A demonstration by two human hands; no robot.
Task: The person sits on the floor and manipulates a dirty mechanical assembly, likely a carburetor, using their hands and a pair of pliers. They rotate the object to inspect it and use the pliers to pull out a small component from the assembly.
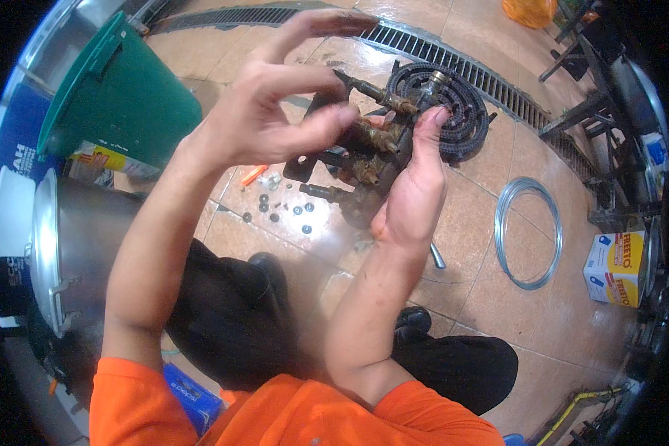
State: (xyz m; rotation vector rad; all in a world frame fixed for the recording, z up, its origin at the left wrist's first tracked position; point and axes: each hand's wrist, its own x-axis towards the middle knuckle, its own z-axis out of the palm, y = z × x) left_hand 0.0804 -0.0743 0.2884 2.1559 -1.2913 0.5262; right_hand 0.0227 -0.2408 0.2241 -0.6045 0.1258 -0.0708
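Observation:
My right hand (412, 178) grips a dark, grimy metal valve assembly (372, 149) with several brass fittings and stems, held above the tiled floor. My left hand (282, 111) is at the assembly’s upper left; its thumb and forefinger curl in at a dark part, while another finger stretches up and away. What exactly those two fingertips hold is unclear. A black ring gas burner (464, 115) lies behind the assembly. Beneath it on the floor lie several small black washers (273, 217) and an orange piece (254, 174).
A green bin (119, 89) and steel pot (56, 253) stand at left. A metal drain grate (498, 82) crosses behind. At right are a wire coil (504, 238), yellow-white box (613, 267) and black metal frames (569, 123). My bent legs (468, 372) are below; an orange object (526, 11) sits far back.

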